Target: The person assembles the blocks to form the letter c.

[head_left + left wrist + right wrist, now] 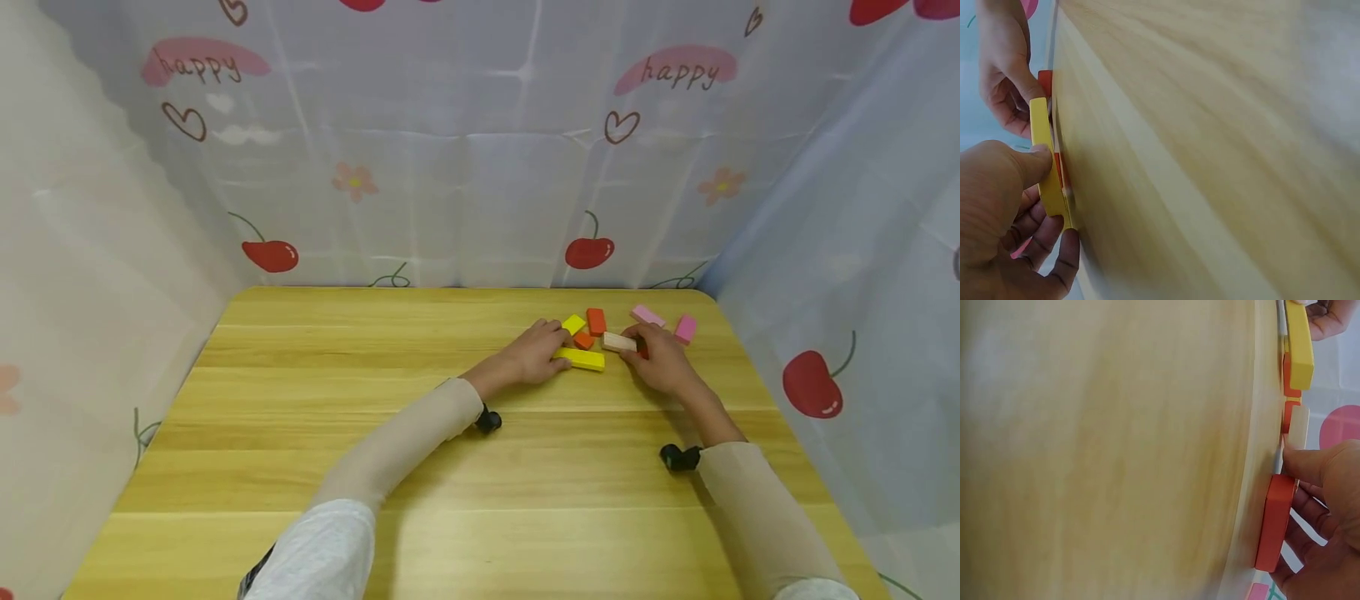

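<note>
Toward the back right of the table, my left hand [538, 352] grips a long yellow block [581, 358] between thumb and fingers. The left wrist view shows the same yellow block [1047, 159] with the thumb on its near face. My right hand [662, 358] pinches a pale wooden block [618, 342] at its right end. Close by the right fingers is a red block [1274, 522], mostly hidden by the hand in the head view. Between the hands lie a small orange block [584, 340], an upper red-orange block [596, 322] and another yellow block [573, 324].
Two pink blocks, one behind the right hand [647, 316] and one to its right [686, 329], lie near the back right corner. The wooden table [300, 417] meets a printed curtain [465, 208] along its back edge, and curtains hang at both sides.
</note>
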Demonstrator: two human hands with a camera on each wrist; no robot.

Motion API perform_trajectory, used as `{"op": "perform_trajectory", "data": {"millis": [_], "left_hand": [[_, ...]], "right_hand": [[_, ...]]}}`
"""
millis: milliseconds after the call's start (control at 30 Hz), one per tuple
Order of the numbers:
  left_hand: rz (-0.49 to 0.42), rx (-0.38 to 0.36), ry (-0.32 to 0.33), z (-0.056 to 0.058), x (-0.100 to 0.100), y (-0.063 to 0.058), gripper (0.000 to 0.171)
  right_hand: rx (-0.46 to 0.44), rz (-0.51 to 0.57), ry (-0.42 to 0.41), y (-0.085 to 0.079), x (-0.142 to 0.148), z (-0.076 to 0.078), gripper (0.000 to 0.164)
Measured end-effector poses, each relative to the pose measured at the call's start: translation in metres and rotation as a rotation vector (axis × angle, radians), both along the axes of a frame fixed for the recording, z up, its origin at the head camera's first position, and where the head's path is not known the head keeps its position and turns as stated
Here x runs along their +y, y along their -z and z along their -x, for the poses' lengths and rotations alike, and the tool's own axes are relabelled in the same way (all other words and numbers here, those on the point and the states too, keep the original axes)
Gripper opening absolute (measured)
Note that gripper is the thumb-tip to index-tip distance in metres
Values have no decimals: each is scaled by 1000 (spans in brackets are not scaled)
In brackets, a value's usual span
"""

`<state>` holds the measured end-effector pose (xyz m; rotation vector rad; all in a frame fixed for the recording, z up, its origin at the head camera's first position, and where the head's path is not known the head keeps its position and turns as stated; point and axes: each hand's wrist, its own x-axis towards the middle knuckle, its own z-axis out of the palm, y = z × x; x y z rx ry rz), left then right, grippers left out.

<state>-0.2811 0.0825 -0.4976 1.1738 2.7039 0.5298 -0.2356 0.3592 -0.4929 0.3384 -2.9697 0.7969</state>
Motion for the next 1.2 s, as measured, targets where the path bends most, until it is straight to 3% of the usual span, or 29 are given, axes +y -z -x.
{"op": "perform_trajectory", "data": {"millis": [367,633,933,1200], "left_hand": [[-6,17,-36,-10,-27,-6,38],[-48,15,-52,-15,-58,-6,36],[-64,36,-111,-19,-98,-6,36],[-56,35,-174,-23,-124,-5,38]], "right_hand": [[32,10,6,-7,-5,0,33],[33,12,21,-9,-9,0,31],[89,25,-5,-11,-18,3,31],[80,49,-29,-10,-28,5,36]]}}
